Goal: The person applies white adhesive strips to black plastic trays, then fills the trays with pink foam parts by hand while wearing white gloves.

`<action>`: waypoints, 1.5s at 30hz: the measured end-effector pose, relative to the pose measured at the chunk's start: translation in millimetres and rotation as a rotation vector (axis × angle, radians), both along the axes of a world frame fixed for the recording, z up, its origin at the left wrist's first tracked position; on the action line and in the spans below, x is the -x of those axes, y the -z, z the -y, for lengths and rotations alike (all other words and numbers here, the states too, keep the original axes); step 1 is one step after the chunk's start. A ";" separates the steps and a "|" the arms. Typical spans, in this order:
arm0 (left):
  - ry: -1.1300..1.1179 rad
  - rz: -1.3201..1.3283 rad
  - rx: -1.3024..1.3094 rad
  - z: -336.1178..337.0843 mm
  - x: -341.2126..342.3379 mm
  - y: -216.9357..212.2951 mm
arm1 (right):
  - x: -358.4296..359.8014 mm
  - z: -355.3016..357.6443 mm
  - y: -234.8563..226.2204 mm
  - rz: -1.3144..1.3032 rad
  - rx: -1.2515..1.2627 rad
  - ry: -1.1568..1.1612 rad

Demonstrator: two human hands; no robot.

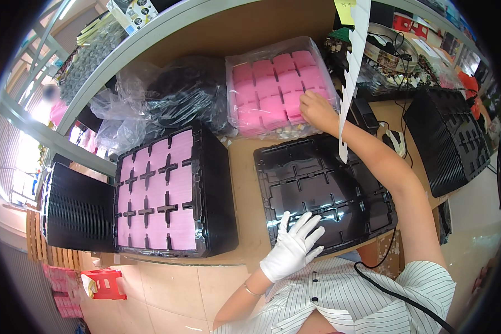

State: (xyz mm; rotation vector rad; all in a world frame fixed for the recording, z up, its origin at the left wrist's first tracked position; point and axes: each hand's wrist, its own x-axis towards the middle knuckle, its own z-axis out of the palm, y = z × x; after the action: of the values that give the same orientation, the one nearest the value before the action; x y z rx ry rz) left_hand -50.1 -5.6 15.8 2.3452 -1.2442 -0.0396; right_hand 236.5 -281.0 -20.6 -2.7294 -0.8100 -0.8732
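Observation:
My left hand (295, 245), in a white glove, lies flat with fingers spread on the near edge of an empty black compartment tray (345, 172) in front of me. My bare right hand (317, 110) reaches far forward to the clear bag of pink foam squares (273, 89) at the back of the table; its fingers curl on the bag's right side. I cannot see whether it grips a square. To the left stands a stack of black trays (217, 183), the top one filled with pink squares (158, 192).
A second stack of black trays (75, 209) stands at the far left, another (451, 139) at the right. Crumpled clear and black plastic bags (167, 94) lie behind the filled tray. A white paper strip (353, 67) hangs from the shelf above. A red basket (103, 284) sits on the floor.

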 end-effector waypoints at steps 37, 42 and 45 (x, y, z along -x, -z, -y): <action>-0.077 -1.836 1.485 59.8 -84.3 1.3 | 270.4 66.7 -28.0 0.148 -0.218 0.399; -0.483 -1.484 1.008 46.5 -61.6 20.4 | 327.5 52.7 -34.4 0.178 -0.057 0.444; -0.720 -1.274 0.878 49.5 -69.6 9.8 | 358.2 47.1 -27.6 0.161 -0.042 0.320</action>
State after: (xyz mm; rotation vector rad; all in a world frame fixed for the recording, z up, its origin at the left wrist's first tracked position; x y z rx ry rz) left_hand 19.5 -55.1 6.1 1.3258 0.2253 -0.5219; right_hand -121.7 -328.1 7.0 -2.8237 -0.3756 -1.1684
